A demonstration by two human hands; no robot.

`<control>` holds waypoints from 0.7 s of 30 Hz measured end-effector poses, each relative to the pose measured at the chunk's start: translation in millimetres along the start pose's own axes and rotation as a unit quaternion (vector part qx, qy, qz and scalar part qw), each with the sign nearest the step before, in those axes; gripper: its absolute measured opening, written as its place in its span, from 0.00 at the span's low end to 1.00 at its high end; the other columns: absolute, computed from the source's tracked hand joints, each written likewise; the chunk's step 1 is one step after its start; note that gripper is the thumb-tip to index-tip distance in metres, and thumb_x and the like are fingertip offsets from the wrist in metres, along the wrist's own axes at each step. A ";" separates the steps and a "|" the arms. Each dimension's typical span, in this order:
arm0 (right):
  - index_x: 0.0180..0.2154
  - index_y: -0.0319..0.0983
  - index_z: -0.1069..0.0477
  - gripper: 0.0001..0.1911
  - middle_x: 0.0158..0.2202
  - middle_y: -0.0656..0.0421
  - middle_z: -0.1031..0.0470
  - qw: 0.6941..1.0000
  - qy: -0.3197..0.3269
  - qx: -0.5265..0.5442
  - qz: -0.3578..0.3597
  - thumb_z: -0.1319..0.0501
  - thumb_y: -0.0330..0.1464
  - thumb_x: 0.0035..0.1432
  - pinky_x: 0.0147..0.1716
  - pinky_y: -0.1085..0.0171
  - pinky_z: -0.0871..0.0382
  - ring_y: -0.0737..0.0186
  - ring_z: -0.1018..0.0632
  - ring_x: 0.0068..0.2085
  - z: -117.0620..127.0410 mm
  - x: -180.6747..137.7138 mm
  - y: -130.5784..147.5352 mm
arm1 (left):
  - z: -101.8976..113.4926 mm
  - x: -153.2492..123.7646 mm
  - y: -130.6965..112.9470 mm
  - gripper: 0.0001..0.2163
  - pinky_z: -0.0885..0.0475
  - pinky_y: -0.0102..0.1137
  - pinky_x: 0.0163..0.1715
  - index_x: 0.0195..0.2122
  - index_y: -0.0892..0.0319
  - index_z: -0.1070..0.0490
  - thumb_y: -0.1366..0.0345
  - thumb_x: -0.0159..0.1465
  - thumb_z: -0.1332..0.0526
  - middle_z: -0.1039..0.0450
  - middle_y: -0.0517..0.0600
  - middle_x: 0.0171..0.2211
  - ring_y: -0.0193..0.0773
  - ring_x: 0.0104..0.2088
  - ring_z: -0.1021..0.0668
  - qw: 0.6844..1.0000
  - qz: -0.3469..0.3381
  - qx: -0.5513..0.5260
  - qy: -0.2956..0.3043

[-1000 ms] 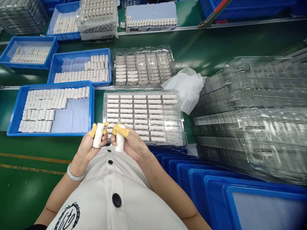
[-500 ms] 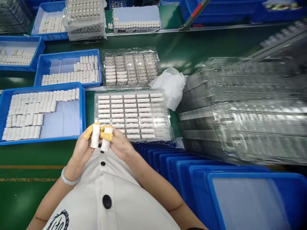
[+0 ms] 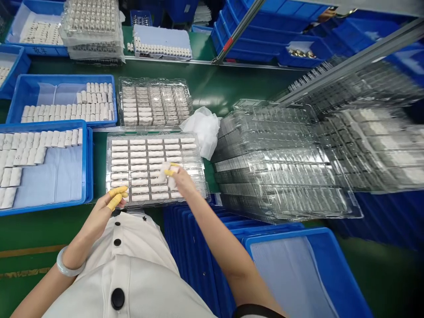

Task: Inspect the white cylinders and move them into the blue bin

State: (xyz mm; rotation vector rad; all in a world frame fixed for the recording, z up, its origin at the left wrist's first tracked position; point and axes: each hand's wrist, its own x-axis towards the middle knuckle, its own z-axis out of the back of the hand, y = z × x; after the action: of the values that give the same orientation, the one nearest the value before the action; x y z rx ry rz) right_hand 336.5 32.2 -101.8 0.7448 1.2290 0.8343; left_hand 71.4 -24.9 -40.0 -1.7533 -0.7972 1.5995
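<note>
My right hand [image 3: 181, 177], yellow cots on its fingertips, is closed on white ceramic cylinders [image 3: 164, 171], blurred by motion, so I cannot tell how many. It is over the middle of a clear plastic tray [image 3: 195, 170], whose columns hold rows of similar white cylinders; slots on its right side are vacant. Near the tray's lower left corner is my left hand [image 3: 107, 204], also with yellow finger cots. Its thumb and forefinger are slightly apart, with nothing visible between them.
A blue bin [image 3: 86, 176] of white cylinders stands left, another blue bin [image 3: 115, 99] behind it. A filled clear tray [image 3: 155, 79] lies beyond. White plastic film [image 3: 202, 130] and stacked clear trays [image 3: 281, 159] are right; blue bins [image 3: 331, 265] crowd below.
Both hands were together in front of the body with two white cylinders. Now they are apart: the right carries cylinders over the tray, the left shows none. The view has swung right.
</note>
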 end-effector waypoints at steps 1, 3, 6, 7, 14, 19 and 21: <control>0.46 0.35 0.32 0.19 0.39 0.52 0.25 0.998 -0.040 -0.050 0.011 0.38 0.37 0.54 0.35 0.59 0.28 0.60 0.25 0.35 20.5 14.8 -1.9 | 1.7 -0.6 0.5 0.18 0.33 0.34 0.43 0.44 0.59 0.24 0.55 0.56 0.34 0.26 0.51 0.33 0.39 0.36 0.27 1.000 0.004 0.004 0.005; 0.47 0.34 0.33 0.18 0.45 0.49 0.27 0.981 -0.109 -0.154 0.040 0.39 0.35 0.57 0.42 0.55 0.29 0.56 0.26 0.43 55.8 42.1 -4.2 | 4.3 -2.3 1.6 0.18 0.33 0.35 0.43 0.43 0.59 0.24 0.54 0.55 0.34 0.26 0.51 0.32 0.39 0.35 0.27 1.000 0.012 0.007 -0.004; 0.50 0.36 0.32 0.16 0.52 0.51 0.30 0.940 -0.142 -0.298 0.084 0.41 0.36 0.62 0.49 0.51 0.31 0.55 0.27 0.50 87.4 74.2 -6.9 | 5.1 -4.8 1.7 0.20 0.33 0.37 0.44 0.45 0.59 0.25 0.53 0.55 0.34 0.25 0.52 0.34 0.39 0.35 0.27 0.999 0.029 -0.002 -0.026; 0.51 0.37 0.32 0.16 0.53 0.52 0.31 0.925 -0.139 -0.340 0.094 0.41 0.36 0.63 0.49 0.51 0.30 0.55 0.27 0.51 92.3 82.4 -8.3 | 4.6 -5.6 1.2 0.20 0.32 0.37 0.44 0.45 0.59 0.25 0.53 0.54 0.34 0.25 0.52 0.35 0.39 0.35 0.27 0.999 0.034 -0.006 -0.031; 0.49 0.35 0.32 0.16 0.51 0.52 0.29 0.822 -0.084 -0.548 0.134 0.41 0.36 0.63 0.50 0.50 0.32 0.55 0.27 0.51 98.9 105.0 -25.6 | 5.5 -8.8 -0.2 0.20 0.32 0.36 0.42 0.44 0.60 0.25 0.53 0.54 0.34 0.25 0.52 0.34 0.38 0.34 0.26 0.998 0.029 -0.019 -0.048; 0.52 0.30 0.33 0.19 0.47 0.42 0.28 0.769 -0.066 -0.618 0.153 0.47 0.22 0.59 0.48 0.54 0.37 0.49 0.31 0.51 101.7 93.4 -42.7 | 17.5 -5.3 0.6 0.19 0.31 0.33 0.39 0.42 0.61 0.24 0.56 0.53 0.32 0.24 0.52 0.34 0.37 0.33 0.25 0.995 0.019 -0.065 -0.077; 0.54 0.29 0.35 0.22 0.48 0.39 0.29 0.758 -0.065 -0.629 0.161 0.48 0.21 0.57 0.48 0.54 0.39 0.47 0.32 0.51 100.1 89.4 -48.1 | 22.4 -3.0 0.3 0.18 0.31 0.32 0.37 0.41 0.62 0.24 0.57 0.52 0.32 0.24 0.52 0.34 0.36 0.32 0.25 0.992 0.012 -0.085 -0.092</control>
State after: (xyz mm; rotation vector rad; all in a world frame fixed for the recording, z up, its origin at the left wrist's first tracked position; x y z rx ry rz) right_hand 453.0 80.8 -168.3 -0.1371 0.1858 1.5877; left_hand 48.8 -26.3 -39.8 -1.7541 -1.0292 1.7736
